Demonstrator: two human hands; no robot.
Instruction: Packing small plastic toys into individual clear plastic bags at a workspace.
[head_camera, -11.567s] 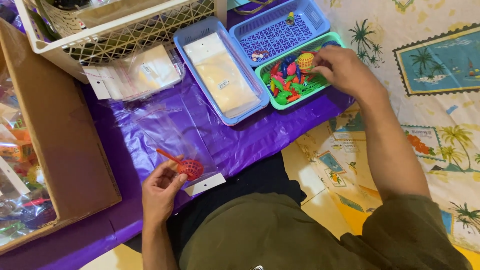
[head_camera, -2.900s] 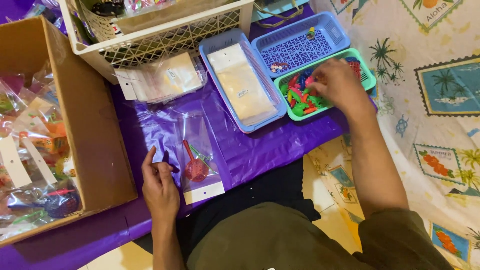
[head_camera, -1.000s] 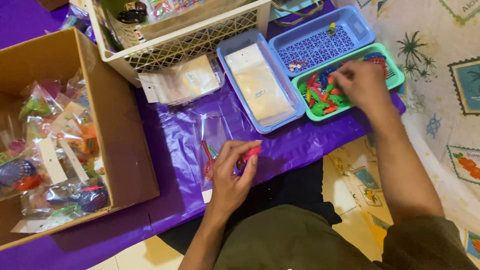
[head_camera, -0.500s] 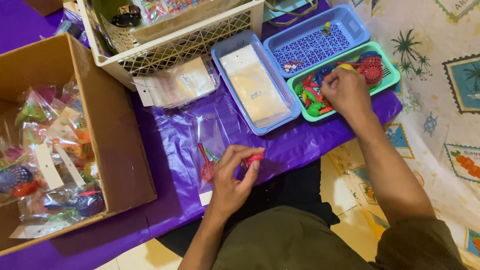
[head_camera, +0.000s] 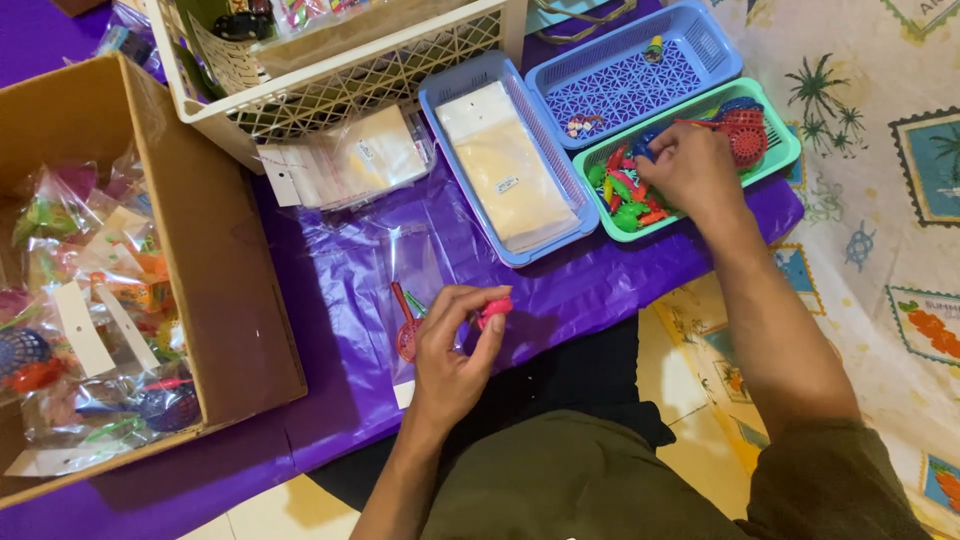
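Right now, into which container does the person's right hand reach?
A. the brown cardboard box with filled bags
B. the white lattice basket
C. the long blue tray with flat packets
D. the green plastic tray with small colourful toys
D: the right hand lies over the green plastic tray, its fingers among the small colourful toys, while the left hand pinches a small red piece over the purple sheet.

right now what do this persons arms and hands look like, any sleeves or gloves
Both hands are bare: no gloves, rings or watch show on the left hand or the right hand. Both forearms are uncovered. An olive-green garment covers the right upper arm and the torso.
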